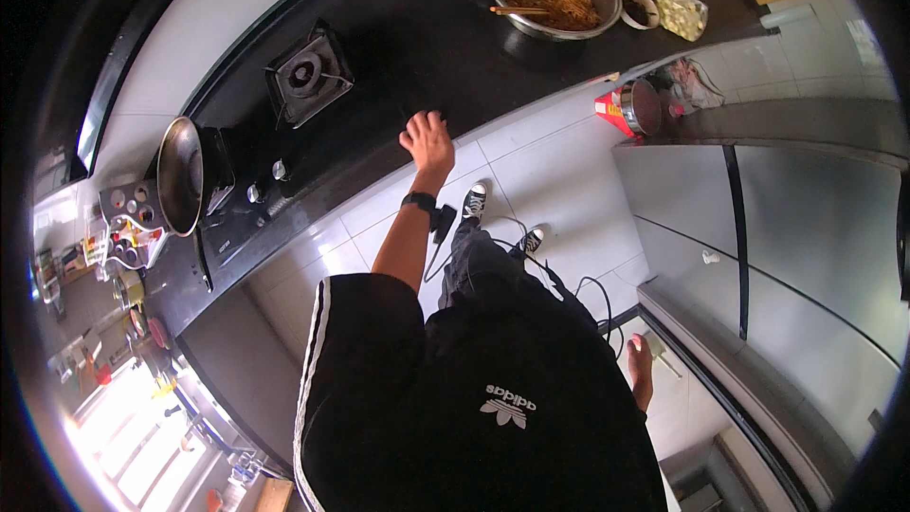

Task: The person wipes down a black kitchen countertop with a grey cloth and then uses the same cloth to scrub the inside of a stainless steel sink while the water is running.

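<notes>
My left hand (428, 142), with a dark band on the wrist, is at the front edge of the black countertop (408, 52). Its fingers are curled; something dark shows by the fingertips, too dark against the counter to name. Low at my other side hangs my right hand (641, 370), partly hidden by my body. A small pinkish-red spot shows at its closed fingers, and I cannot tell what it is.
A gas burner (305, 74) and a dark frying pan (182, 175) are on the left. Far right stands a steel bowl (607, 5) of brownish food with chopsticks (518, 10), beside a small bowl (639, 9) and a bag of pale pieces (682, 13). A cable (604, 296) loops near my legs.
</notes>
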Available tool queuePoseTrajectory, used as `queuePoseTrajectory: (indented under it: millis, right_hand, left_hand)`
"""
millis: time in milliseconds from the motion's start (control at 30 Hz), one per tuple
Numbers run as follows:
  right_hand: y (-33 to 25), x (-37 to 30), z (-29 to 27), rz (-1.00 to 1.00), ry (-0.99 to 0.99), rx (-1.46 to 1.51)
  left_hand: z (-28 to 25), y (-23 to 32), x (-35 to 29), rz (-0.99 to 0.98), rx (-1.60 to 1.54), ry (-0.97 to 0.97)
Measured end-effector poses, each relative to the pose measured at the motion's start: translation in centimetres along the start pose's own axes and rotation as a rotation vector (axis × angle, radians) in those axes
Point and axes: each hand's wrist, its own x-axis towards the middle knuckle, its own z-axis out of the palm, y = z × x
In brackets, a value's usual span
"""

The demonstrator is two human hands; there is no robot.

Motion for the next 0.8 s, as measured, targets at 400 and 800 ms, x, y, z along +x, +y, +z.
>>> queuePoseTrajectory:
  millis: [400,800]
  right_hand:
    - [-4.2,-5.0,4.3,0.15,-0.084,0.12]
    - [0.3,-3.2,3.7,0.168,-0.013,0.412]
  left_hand:
    - [3.3,8.8,-4.6,0.651,-0.315,-0.392]
    - [-3.2,-1.8,12.9,-0.015,-0.184,0.128]
